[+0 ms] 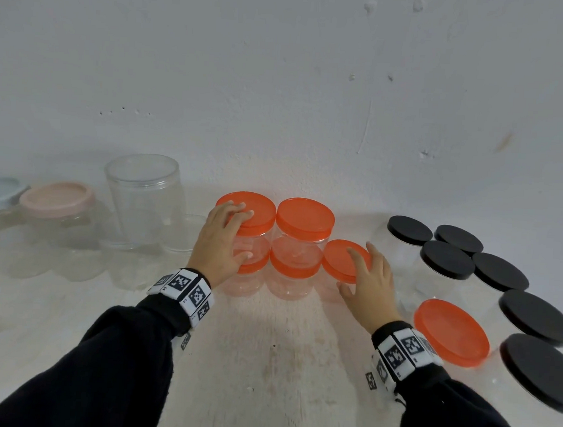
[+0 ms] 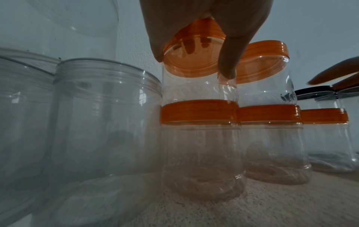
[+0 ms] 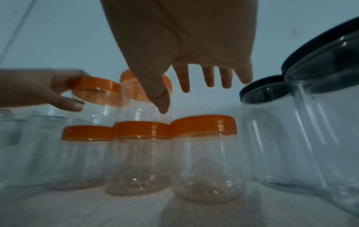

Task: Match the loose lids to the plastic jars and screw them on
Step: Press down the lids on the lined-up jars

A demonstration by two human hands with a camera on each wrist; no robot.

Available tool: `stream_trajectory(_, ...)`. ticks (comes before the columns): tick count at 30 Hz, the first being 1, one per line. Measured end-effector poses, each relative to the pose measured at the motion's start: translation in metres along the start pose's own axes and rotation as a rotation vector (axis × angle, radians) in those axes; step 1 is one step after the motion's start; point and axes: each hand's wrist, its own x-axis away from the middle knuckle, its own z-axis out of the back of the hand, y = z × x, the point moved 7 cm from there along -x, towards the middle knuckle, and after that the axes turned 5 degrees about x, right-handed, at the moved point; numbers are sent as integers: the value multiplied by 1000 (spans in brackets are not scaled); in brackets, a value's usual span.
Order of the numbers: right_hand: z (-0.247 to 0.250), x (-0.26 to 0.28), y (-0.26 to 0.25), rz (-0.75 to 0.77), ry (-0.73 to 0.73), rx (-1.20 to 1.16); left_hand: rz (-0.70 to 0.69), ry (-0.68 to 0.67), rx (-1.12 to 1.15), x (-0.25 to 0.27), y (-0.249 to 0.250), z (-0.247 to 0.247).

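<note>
Two stacks of two clear jars with orange lids stand at the wall. My left hand (image 1: 244,234) grips the upper left jar (image 1: 257,208), fingers over its lid and thumb on its side; the left wrist view shows the left hand (image 2: 192,66) straddling that lid (image 2: 194,61). Right of the stacks stands a single orange-lidded jar (image 1: 336,260). My right hand (image 1: 352,269) hovers over it with fingers spread. In the right wrist view the right hand (image 3: 174,99) hangs above this jar's lid (image 3: 204,124) without touching it.
Several black-lidded jars (image 1: 447,259) crowd the right side, with another orange-lidded jar (image 1: 451,333) in front of them. At the left stand a tall lidless clear jar (image 1: 143,203), lower lidless jars (image 2: 104,116) and a pink-lidded jar (image 1: 57,198). The wall is close behind.
</note>
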Motion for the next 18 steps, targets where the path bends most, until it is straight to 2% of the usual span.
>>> stream_trajectory(2, 12, 18, 5, -7, 79, 32, -6, 2, 4, 0, 0, 0)
stream_trajectory(5, 22, 44, 33, -174, 111, 86, -13, 2, -3, 0, 1, 0)
stream_trajectory(8, 22, 64, 67, -429, -52, 234, -4, 3, -6, 0, 0, 0)
stream_trajectory(10, 20, 73, 81, -511, -156, 269, -4, 5, -10, 0, 1, 1)
stream_trajectory(12, 18, 79, 83, -469, -188, 303, -3, 8, -13, 0, 1, 0)
stream_trajectory(14, 18, 80, 77, -360, -160, 350, -1, 3, -20, 1, 2, 0)
stream_trajectory(18, 24, 83, 50, -121, -70, 243, -10, -5, -42, 1, 3, 1)
